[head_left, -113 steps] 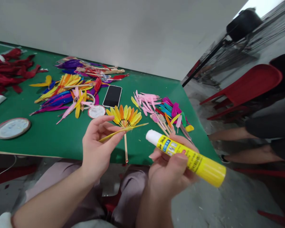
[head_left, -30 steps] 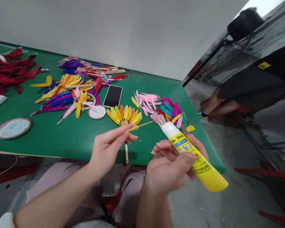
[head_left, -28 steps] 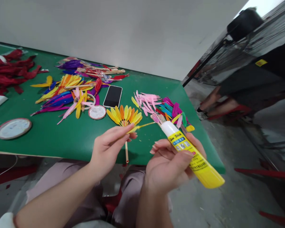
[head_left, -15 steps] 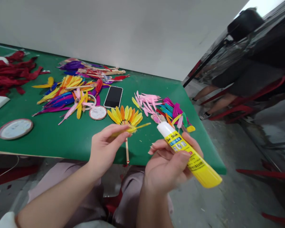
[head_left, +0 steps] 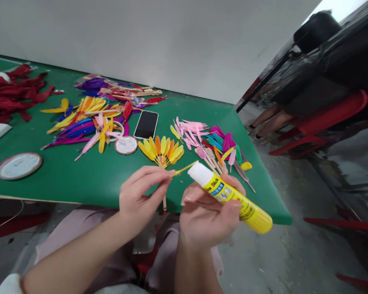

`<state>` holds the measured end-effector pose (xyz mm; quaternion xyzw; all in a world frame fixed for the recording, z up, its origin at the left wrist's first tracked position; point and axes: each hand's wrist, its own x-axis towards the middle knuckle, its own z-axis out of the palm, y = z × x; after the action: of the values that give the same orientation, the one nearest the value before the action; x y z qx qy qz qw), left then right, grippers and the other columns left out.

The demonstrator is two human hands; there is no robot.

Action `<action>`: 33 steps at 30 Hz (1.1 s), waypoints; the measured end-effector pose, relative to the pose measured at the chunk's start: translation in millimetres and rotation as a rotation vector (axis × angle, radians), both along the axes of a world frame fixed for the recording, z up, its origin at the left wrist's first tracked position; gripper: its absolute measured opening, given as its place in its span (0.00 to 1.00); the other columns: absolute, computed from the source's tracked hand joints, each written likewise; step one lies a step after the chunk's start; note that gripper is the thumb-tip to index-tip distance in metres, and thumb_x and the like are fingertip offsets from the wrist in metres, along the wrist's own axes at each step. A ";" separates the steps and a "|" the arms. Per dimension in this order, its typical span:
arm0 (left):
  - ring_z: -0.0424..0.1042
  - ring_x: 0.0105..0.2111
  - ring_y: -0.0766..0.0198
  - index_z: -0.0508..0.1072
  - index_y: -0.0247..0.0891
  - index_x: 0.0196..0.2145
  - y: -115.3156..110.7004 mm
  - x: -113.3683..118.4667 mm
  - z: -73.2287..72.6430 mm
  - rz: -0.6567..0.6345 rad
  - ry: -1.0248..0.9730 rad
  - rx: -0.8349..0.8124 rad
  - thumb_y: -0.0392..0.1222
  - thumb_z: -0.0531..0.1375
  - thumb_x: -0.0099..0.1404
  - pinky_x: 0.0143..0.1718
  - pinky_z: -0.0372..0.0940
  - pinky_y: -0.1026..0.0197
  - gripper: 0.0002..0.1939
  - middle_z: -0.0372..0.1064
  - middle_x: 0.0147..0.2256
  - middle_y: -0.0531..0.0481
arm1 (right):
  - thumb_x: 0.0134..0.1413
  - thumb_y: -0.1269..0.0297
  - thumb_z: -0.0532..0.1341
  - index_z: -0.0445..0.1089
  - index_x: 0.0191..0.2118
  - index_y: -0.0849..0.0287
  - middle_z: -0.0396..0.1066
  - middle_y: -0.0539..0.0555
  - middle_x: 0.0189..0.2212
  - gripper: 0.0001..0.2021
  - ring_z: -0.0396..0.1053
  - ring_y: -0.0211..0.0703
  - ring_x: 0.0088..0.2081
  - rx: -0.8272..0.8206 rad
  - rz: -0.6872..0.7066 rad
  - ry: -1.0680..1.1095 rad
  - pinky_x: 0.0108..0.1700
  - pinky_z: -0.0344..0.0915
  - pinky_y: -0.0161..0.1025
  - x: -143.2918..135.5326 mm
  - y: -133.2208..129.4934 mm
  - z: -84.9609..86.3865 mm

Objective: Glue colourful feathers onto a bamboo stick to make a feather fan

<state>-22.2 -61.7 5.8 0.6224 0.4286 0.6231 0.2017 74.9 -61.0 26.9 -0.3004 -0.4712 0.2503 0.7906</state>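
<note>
My left hand [head_left: 145, 190] pinches a thin yellow feather [head_left: 185, 168], whose quill end points right and meets the white tip of a glue stick [head_left: 233, 200]. My right hand [head_left: 210, 212] grips that yellow glue stick by its barrel, tilted with the white end up and to the left. Just beyond my left fingertips lies a fan of yellow and orange feathers [head_left: 161, 151] on a wooden stick; my fingers hide part of the stick. Pink feathers [head_left: 191, 131] and a mixed-colour feather pile [head_left: 222, 143] lie beyond my right hand.
On the green table [head_left: 88, 175] are a phone [head_left: 146, 125], a small round lid [head_left: 126, 145], a larger round lid [head_left: 19, 165], a pile of bright feathers [head_left: 82, 118] and dark red cloth strips [head_left: 15, 96]. Right of the table, a person's legs [head_left: 274, 116] show near a red chair [head_left: 334, 114].
The glue stick in my right hand has moved left, and its white tip now meets the feather's end. My left hand has turned the feather, lowering it slightly off the fan.
</note>
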 end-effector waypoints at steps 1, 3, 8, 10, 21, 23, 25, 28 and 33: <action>0.69 0.34 0.69 0.72 0.50 0.41 -0.8 0.1 0.4 -0.023 0.002 0.001 0.25 0.58 0.53 0.36 0.64 0.68 0.22 0.71 0.33 0.55 | 0.57 0.64 0.41 0.59 0.41 0.56 0.59 0.44 0.14 0.13 0.57 0.33 0.13 -0.007 0.050 0.007 0.12 0.57 0.29 0.6 0.4 1.0; 0.69 0.35 0.67 0.70 0.50 0.44 -2.5 0.0 2.0 -0.096 0.000 -0.025 0.25 0.57 0.54 0.37 0.64 0.66 0.24 0.70 0.34 0.53 | 0.58 0.65 0.37 0.59 0.41 0.55 0.55 0.43 0.12 0.16 0.54 0.34 0.12 -0.041 0.134 0.011 0.11 0.54 0.28 2.1 1.2 3.0; 0.70 0.32 0.68 0.67 0.48 0.47 -6.8 -2.5 6.6 -0.265 -0.053 -0.126 0.27 0.52 0.58 0.33 0.67 0.66 0.22 0.65 0.39 0.49 | 0.58 0.60 0.36 0.62 0.42 0.55 0.46 0.42 0.10 0.20 0.47 0.33 0.10 -0.142 0.345 0.150 0.09 0.46 0.26 5.7 2.2 7.1; 0.70 0.29 0.70 0.67 0.45 0.46 -7.9 -3.7 7.4 -0.247 -0.058 -0.120 0.28 0.51 0.59 0.31 0.67 0.66 0.20 0.64 0.40 0.49 | 0.58 0.57 0.39 0.65 0.40 0.54 0.44 0.42 0.10 0.19 0.45 0.32 0.11 -0.183 0.486 0.360 0.10 0.47 0.24 6.8 2.0 8.1; 0.64 0.27 0.73 0.63 0.36 0.48 -7.4 -7.9 14.2 -0.001 0.305 0.070 0.31 0.50 0.61 0.28 0.61 0.71 0.17 0.66 0.30 0.52 | 0.52 0.55 0.52 0.70 0.33 0.57 0.50 0.42 0.08 0.14 0.48 0.30 0.13 -0.302 0.787 0.801 0.11 0.50 0.22 5.5 2.9 2.5; 0.63 0.24 0.74 0.65 0.35 0.46 -6.5 -8.1 16.0 0.038 0.346 0.119 0.31 0.51 0.61 0.27 0.60 0.71 0.14 0.66 0.27 0.53 | 0.52 0.55 0.53 0.70 0.33 0.57 0.51 0.42 0.08 0.13 0.49 0.30 0.13 -0.299 0.808 0.806 0.11 0.50 0.22 5.2 3.0 2.0; 0.63 0.23 0.74 0.67 0.34 0.43 -5.4 -7.6 17.4 0.078 0.382 0.173 0.30 0.53 0.60 0.26 0.60 0.72 0.13 0.66 0.25 0.53 | 0.51 0.55 0.53 0.70 0.32 0.57 0.53 0.43 0.08 0.13 0.50 0.30 0.13 -0.310 0.817 0.806 0.11 0.50 0.22 4.9 3.0 1.9; 0.65 0.24 0.73 0.69 0.32 0.42 -4.0 -6.1 18.4 0.127 0.412 0.238 0.30 0.55 0.59 0.28 0.61 0.70 0.12 0.69 0.25 0.51 | 0.51 0.55 0.54 0.70 0.32 0.57 0.57 0.43 0.08 0.13 0.53 0.29 0.12 -0.339 0.796 0.795 0.11 0.50 0.22 4.2 2.8 1.9; 0.69 0.27 0.71 0.69 0.33 0.42 -3.9 -5.3 19.4 0.124 0.385 0.274 0.28 0.57 0.57 0.29 0.64 0.70 0.14 0.71 0.25 0.52 | 0.52 0.55 0.52 0.70 0.31 0.56 0.61 0.44 0.08 0.13 0.54 0.29 0.11 -0.356 0.740 0.748 0.12 0.49 0.24 3.5 2.7 0.8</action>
<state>-27.5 -65.6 25.2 0.7236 0.4081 0.5566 -0.0088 78.4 -58.3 27.6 -0.1346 -0.1829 0.6768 0.7002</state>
